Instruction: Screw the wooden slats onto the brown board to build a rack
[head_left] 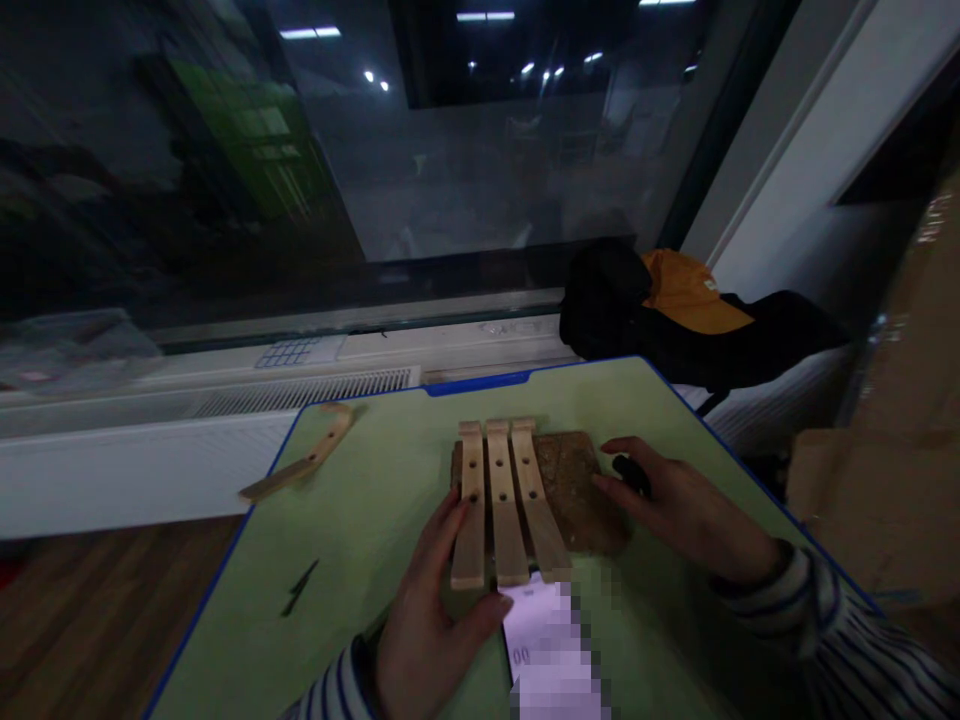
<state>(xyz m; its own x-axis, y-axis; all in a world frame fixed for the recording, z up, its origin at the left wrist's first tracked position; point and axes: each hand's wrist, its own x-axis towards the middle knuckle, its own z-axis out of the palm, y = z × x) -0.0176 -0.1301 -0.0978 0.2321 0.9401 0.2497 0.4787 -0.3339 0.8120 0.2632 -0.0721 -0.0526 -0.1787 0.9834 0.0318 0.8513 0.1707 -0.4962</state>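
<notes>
Wooden strips [501,480], curved, twin-holed, across a mottled brown slab [581,490]

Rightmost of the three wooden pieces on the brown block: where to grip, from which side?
I'd pinch the rightmost wooden piece across its long edges at the plain near end, clear of both holes, coming from above and the right. It slants away from the middle wooden piece, so the gap between them looks widest there; its right side has no neighbouring piece.
</notes>
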